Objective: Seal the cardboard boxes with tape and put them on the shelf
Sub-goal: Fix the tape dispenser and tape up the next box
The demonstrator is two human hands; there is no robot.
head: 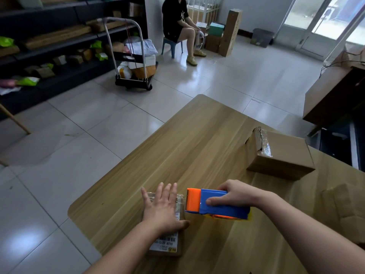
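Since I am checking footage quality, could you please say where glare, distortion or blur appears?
Head view: daylight from the glass doors glares off the floor tiles; the wide lens bends the table edge and shelf; the box label by the left hand is soft; the tape dispenser looks sharp.

The tape dispenser (217, 203) is blue with an orange head. Both cardboard boxes (280, 155) are plain brown, the near one bearing a white barcode label (165, 243). The table (177, 147) shows pale wood grain.

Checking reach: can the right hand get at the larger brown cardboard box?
Probably not to grasp: right hand grips the blue and orange tape dispenser; only wooden table separates it from that box.
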